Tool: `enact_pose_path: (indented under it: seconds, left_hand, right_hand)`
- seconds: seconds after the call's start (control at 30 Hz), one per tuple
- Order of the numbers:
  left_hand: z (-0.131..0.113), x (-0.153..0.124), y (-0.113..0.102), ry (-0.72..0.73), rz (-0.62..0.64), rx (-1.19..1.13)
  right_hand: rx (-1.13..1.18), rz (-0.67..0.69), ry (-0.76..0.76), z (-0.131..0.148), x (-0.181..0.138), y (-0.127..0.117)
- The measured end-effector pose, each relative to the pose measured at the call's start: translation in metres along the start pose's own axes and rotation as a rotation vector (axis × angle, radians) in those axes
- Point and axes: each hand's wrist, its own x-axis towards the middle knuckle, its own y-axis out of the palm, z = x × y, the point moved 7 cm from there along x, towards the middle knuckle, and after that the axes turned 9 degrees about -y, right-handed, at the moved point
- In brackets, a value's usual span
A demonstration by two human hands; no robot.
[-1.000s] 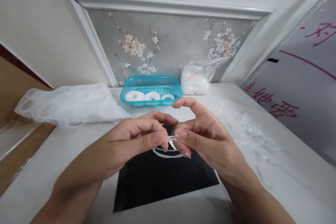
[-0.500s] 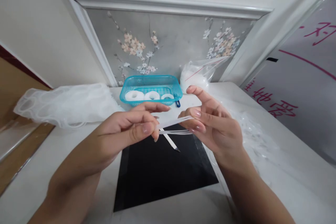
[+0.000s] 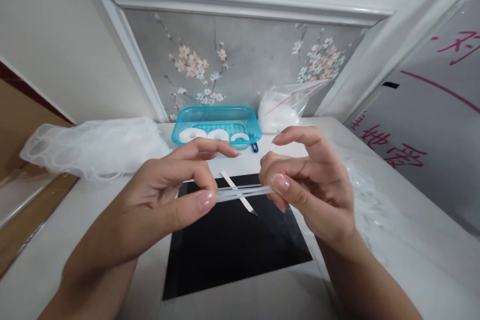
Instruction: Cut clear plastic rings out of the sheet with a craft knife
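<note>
band: thin clear band (image 3: 243, 192), stretched taut as 2 near-parallel strands between both hands, in the air just above the far part of the black mat (image 3: 232, 245), centre of scene.
handling (my read): very light, soft, springy, slick. Likely snaps back or slips out if a pinch loosens. Thin enough to tear at any nick.
where to hold: at the 2 ends, pad against pad, close to the fingertips; leave the middle span free.
left hand (image 3: 165, 195): thumb pressed against curled fingers, pinching the left end. Index finger reaches out toward the right above the band. Forearm comes in from near left.
right hand (image 3: 311, 185): thumb and bunched fingers pinching the right end, index arched over the top. Forearm comes in from near right.
knife (image 3: 248, 206): white handle, lies on the mat under the band, tip pointing near-right. Can't tell if it touches the band.
far: blue basket (image 3: 215, 109) with 3 white rings (image 3: 218, 135); plastic bag (image 3: 279, 110) of white stuff just right of it.
sides: heap of clear film (image 3: 93, 147) far left; clear scraps (image 3: 369, 200) on the table (image 3: 412, 260) at right.
</note>
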Motion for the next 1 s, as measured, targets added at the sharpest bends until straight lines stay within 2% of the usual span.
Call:
enact_pose_path:
  seconds: [0.4,0.63,0.9,1.0]
  left_hand:
    - [-0.002,0.002,0.0,0.02,-0.001,0.023]
    - [-0.001,0.001,0.001,-0.02,-0.011,0.001]
    - [0.0,0.004,0.005,0.013,0.045,-0.006]
    - [0.001,0.006,0.005,0.012,0.057,-0.022]
  right_hand:
    - [-0.021,0.007,0.04,0.001,-0.002,0.0]
    - [-0.055,0.006,0.002,0.003,0.002,0.0]
    - [-0.223,0.145,-0.106,0.008,0.007,0.011]
    - [-0.241,0.173,-0.073,0.007,0.007,0.011]
